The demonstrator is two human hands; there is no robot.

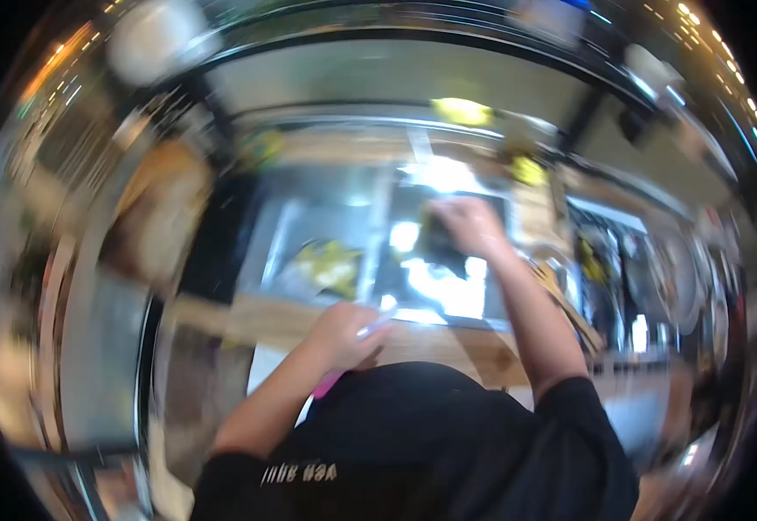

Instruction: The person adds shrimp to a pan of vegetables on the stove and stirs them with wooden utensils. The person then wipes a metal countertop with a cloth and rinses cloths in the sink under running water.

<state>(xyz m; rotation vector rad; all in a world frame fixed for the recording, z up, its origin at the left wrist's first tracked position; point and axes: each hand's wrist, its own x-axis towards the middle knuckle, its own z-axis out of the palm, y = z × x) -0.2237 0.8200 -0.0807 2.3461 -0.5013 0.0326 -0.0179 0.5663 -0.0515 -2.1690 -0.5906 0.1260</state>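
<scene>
My left hand point(344, 337) is closed near the front edge of the wooden counter, close to my body. A thin, pale, shiny stick-like object point(378, 323) pokes out of its fist, too blurred to name. Farther forward, my right hand point(472, 224) reaches over a dark, glossy panel point(413, 282) with bright reflections. Its fingers are curled, and whatever they hold, if anything, is hidden by blur. Left of the panel is a metal basin point(266, 252) with a yellow-green and white heap point(325, 267) in it.
Wooden counter point(465, 347) runs along the front. Yellow items point(463, 111) lie at the back. On the right are wooden utensils point(569, 313) and metal containers. At left stands a large brown and white object point(157, 217). A black frame bar point(396, 36) crosses above.
</scene>
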